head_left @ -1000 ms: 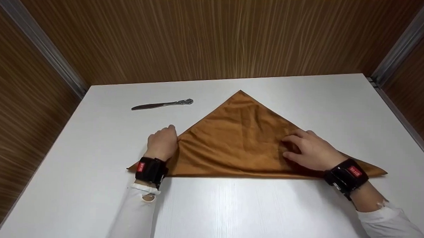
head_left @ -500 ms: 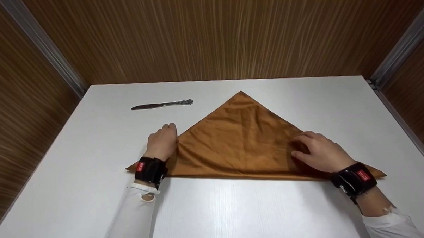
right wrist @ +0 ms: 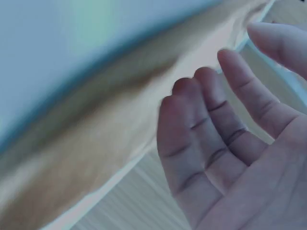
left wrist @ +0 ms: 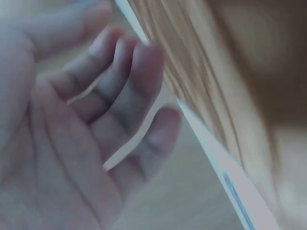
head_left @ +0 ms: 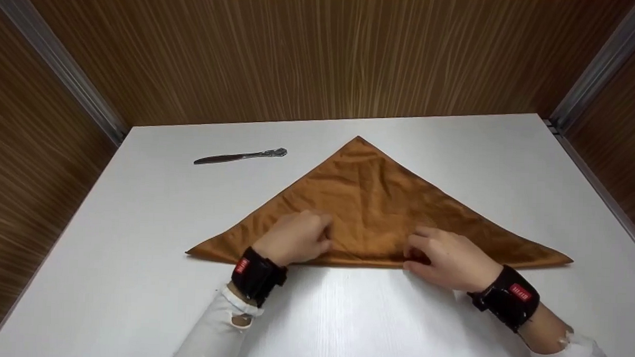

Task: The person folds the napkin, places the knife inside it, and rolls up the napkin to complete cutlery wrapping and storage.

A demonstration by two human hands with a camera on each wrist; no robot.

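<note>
both hands, left hand (head_left: 296, 237) and right hand (head_left: 448, 258), rest loose-fingered (gripping nothing) on the brown cloth (head_left: 380, 202).

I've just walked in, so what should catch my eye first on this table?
A large brown cloth, folded into a triangle, lies mid-table with its point toward the wooden wall. The left hand and right hand hover close over its near folded edge. A lone table knife lies at the far left of the white table.

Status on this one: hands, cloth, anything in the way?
Left hand and right hand both open, over the near folded edge of the brown cloth. Cloth flat, folded in a triangle, point away. Butter knife far left, apart from the cloth.
</note>
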